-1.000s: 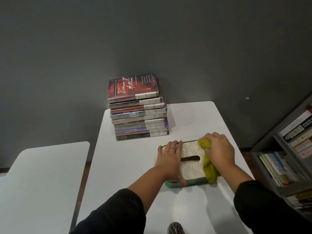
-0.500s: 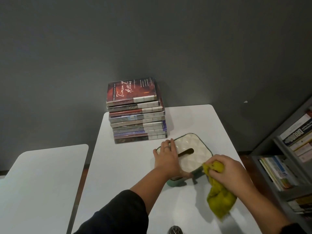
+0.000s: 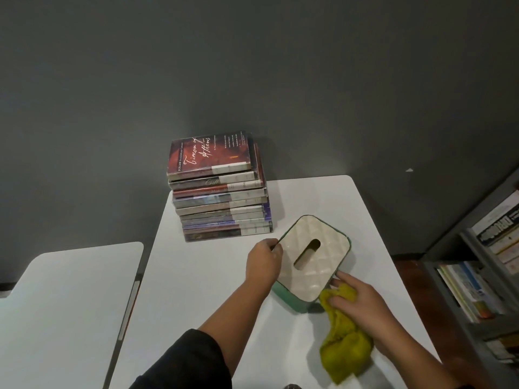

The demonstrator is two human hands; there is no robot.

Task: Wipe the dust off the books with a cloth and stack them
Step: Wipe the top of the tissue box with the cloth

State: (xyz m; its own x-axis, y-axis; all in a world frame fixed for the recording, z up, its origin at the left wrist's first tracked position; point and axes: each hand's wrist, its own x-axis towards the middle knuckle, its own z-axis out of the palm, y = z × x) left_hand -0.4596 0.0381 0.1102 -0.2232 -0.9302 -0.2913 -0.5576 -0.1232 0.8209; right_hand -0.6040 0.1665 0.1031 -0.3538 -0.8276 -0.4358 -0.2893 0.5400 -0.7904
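Books (image 3: 222, 192) look stacked/done on worktop (image 3: 196, 276); L hand (image 3: 264, 262) fingers grip tissue box (image 3: 311, 265) edge, R hand (image 3: 362, 307) fingers clutch cloth (image 3: 342, 341) w/ box side prob. left to wipe.

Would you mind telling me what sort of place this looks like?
Probably a library or reading room: a bookshelf full of books stands on the right, a stack of plastic-covered books sits on a white table, and a second table stands beside it.

White table (image 3: 213, 276) carries book stack (image 3: 222, 209) and tissue box (image 3: 311, 265)
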